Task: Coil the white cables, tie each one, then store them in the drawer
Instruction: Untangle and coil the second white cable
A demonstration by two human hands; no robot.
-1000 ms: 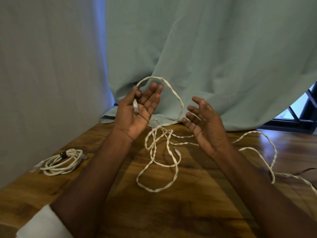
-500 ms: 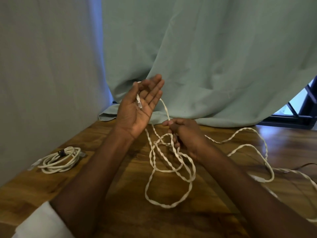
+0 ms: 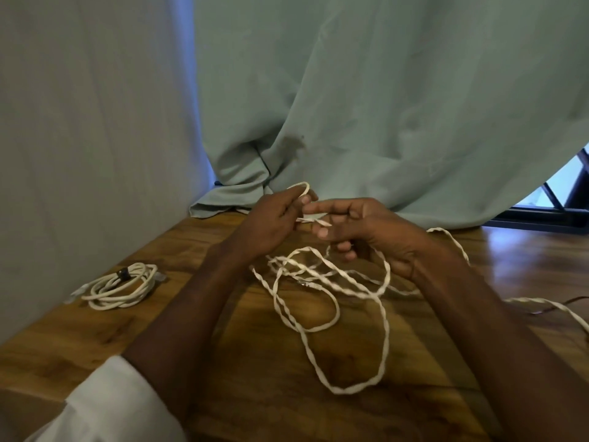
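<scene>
Above the far middle of the wooden table (image 3: 95, 339), the left hand (image 3: 271, 221) pinches a small loop of the loose white cable (image 3: 334, 314) while the right hand (image 3: 366, 231) curls round a strand beside it, the remainder sprawling below, and a tied coil (image 3: 122, 285) lies at left

A pale green curtain (image 3: 398, 100) drapes onto a wooden table (image 3: 261, 406); a window (image 3: 561, 186) shows at right.

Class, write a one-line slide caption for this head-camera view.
Both hands, left hand and right hand, pinch a loose white cable; a tied coil lies aside.
</scene>
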